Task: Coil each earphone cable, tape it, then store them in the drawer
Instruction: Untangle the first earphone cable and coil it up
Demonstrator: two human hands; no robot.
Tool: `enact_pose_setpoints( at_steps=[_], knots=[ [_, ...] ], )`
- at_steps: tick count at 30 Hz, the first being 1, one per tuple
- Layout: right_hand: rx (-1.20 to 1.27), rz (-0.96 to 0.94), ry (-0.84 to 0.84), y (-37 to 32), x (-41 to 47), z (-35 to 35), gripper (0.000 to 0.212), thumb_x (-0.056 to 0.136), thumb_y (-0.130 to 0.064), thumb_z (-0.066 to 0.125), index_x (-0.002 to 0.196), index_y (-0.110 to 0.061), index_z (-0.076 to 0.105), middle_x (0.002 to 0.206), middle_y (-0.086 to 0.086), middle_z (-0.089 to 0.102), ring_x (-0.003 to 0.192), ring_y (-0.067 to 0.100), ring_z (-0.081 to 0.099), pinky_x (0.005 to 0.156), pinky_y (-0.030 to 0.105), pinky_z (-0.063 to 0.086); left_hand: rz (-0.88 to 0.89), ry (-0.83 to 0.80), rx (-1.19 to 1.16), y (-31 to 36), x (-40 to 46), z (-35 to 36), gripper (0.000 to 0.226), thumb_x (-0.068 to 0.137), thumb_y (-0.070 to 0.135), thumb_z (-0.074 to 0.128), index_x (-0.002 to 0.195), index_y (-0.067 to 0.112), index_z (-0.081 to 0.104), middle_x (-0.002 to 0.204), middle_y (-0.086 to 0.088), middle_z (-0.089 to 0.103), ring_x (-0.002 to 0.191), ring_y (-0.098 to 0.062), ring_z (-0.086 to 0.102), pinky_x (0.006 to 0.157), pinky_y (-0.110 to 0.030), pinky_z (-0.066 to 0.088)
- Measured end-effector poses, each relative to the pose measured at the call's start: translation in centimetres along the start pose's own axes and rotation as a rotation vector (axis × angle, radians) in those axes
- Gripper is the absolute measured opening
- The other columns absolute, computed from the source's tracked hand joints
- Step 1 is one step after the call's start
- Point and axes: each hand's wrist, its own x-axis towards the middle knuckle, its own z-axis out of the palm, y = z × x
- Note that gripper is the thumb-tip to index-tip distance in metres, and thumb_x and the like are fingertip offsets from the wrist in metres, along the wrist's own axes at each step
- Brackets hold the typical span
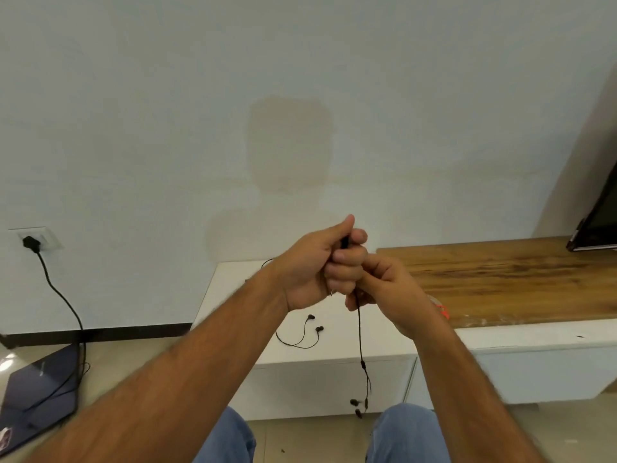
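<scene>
My left hand (320,262) is closed in a fist around the upper part of a black earphone cable (360,342), a dark piece showing between thumb and fingers. My right hand (390,289) pinches the same cable just below the fist. The rest of that cable hangs down in front of the white cabinet (233,285), its two earbuds (356,406) dangling near my knees. A second black earphone (305,332) lies loose on the white cabinet top, buds toward the front. Something orange-red (443,310) shows behind my right wrist on the wooden top; I cannot tell what it is.
A drawer front (320,385) faces me under the white top. A wooden-topped unit (507,279) runs to the right, with a dark screen (597,225) at its far end. A laptop (36,392) lies on the floor at left, its cord plugged into a wall socket (33,240).
</scene>
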Motion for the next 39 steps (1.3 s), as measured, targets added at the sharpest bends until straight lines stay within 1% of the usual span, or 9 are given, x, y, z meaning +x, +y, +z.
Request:
enact_pose_setpoints(
  at_steps=[6,10,13,18,22,27,30,33,39],
  knots=[
    [-0.184,0.194,-0.296,-1.0,-0.6,0.0,0.016,0.098,-0.013,0.056,0.102,-0.010,0.071,0.072,0.005,0.067,0.066,0.022,0.065,0.066,0.033,0.056,0.245,0.315,0.145,1.7,0.6,-1.1,0.029,0.104,0.037,0.035,0.084,0.018,0.047,0.055,0.008,0.034,0.044,-0.007,0.030,0.045,-0.020,0.030],
    [-0.279,0.193,-0.373,-2.4,-1.2,-0.3,0.017,0.095,-0.006,0.058,0.110,-0.006,0.067,0.069,0.007,0.067,0.064,0.019,0.068,0.064,0.028,0.054,0.299,0.486,0.342,1.5,0.5,-2.1,0.029,0.105,0.033,0.033,0.093,0.013,0.052,0.064,0.002,0.059,0.057,-0.014,0.060,0.059,-0.031,0.054],
    [-0.404,0.120,-0.285,-3.1,-1.3,-0.4,0.014,0.094,-0.009,0.060,0.105,-0.010,0.069,0.064,0.003,0.065,0.062,0.017,0.066,0.064,0.026,0.054,0.232,0.482,0.493,0.2,0.3,-2.1,0.032,0.105,0.032,0.032,0.096,0.010,0.053,0.075,-0.004,0.069,0.067,-0.018,0.069,0.071,-0.034,0.057],
    [-0.514,-0.129,0.047,-2.9,-0.8,-0.3,0.009,0.088,-0.012,0.068,0.083,-0.018,0.073,0.066,-0.004,0.067,0.056,0.007,0.057,0.056,0.024,0.048,-0.014,0.318,0.730,-2.0,-0.2,-1.3,0.049,0.104,0.041,0.028,0.084,0.010,0.059,0.065,-0.003,0.061,0.055,-0.014,0.061,0.062,-0.031,0.056],
    [-0.309,-0.169,0.141,-2.7,-0.6,-1.0,0.009,0.079,-0.003,0.076,0.079,-0.003,0.068,0.066,0.006,0.070,0.061,0.015,0.065,0.059,0.022,0.051,-0.166,0.237,0.572,-2.3,-0.6,-1.1,0.052,0.099,0.058,0.022,0.078,0.018,0.048,0.053,0.007,0.030,0.043,-0.009,0.024,0.048,-0.022,0.026],
    [-0.073,-0.163,0.108,-1.3,-0.2,-1.6,0.008,0.085,0.004,0.067,0.082,-0.004,0.069,0.065,0.007,0.068,0.066,0.024,0.061,0.066,0.035,0.051,-0.270,0.038,0.387,-2.2,-0.7,-0.8,0.054,0.096,0.064,0.021,0.072,0.021,0.042,0.053,0.009,0.019,0.045,-0.007,0.010,0.042,-0.019,0.011],
    [0.039,-0.141,0.076,-0.6,0.0,-1.7,0.013,0.089,-0.010,0.065,0.082,-0.017,0.073,0.075,0.008,0.069,0.073,0.026,0.061,0.068,0.034,0.054,-0.254,-0.070,0.191,-1.8,-0.9,-0.6,0.045,0.096,0.056,0.030,0.067,0.023,0.041,0.055,0.009,0.015,0.046,-0.009,0.008,0.041,-0.018,0.010],
    [0.164,-0.093,0.034,-0.6,0.0,-0.9,0.010,0.087,-0.019,0.064,0.084,-0.013,0.071,0.079,0.007,0.068,0.074,0.020,0.062,0.067,0.031,0.054,-0.207,-0.127,0.016,-1.4,-0.6,-0.2,0.039,0.092,0.052,0.037,0.066,0.023,0.040,0.053,0.009,0.016,0.044,-0.008,0.009,0.039,-0.017,0.016],
    [0.052,0.067,-0.073,-0.5,-0.2,-0.3,0.023,0.102,-0.014,0.048,0.108,0.001,0.065,0.074,0.011,0.065,0.057,0.023,0.058,0.057,0.036,0.051,0.043,0.053,-0.109,0.6,0.3,0.1,0.037,0.099,0.045,0.037,0.073,0.020,0.045,0.052,0.008,0.027,0.040,-0.006,0.028,0.040,-0.019,0.028]
  ],
)
